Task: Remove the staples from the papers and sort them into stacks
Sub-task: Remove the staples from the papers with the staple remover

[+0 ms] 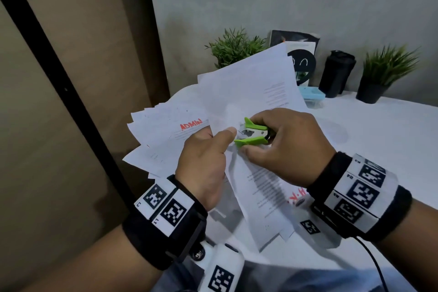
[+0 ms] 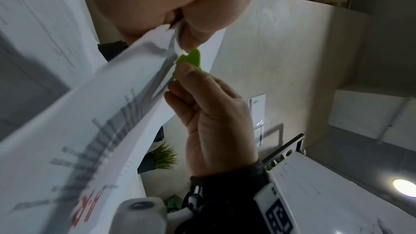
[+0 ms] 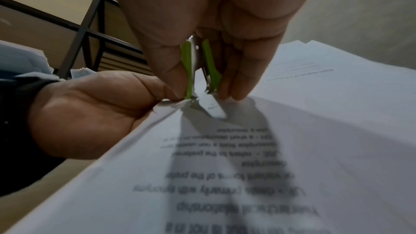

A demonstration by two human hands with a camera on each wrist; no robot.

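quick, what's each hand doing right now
Left hand: pinching the corner of the papers.
Right hand: gripping the green staple remover, its tip at that corner.

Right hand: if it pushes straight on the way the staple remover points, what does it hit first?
Likely the left hand's thumb, pinching the papers right at the staple remover tips held by the right hand; depth unclear.

You hold matt white printed papers point(image 1: 248, 92), thin enough to crease where your left hand point(image 1: 203, 163) pinches them. The staple remover point(image 1: 252, 134) in your right hand point(image 1: 286, 147) has smooth, bright green plastic grips over bare, shiny metal jaws. Your wristbands point(image 1: 163, 237) are black cloth carrying smooth white plastic tags. The table point(image 1: 379, 130) looks smooth and white; the bottle point(image 1: 336, 73) is matt black.
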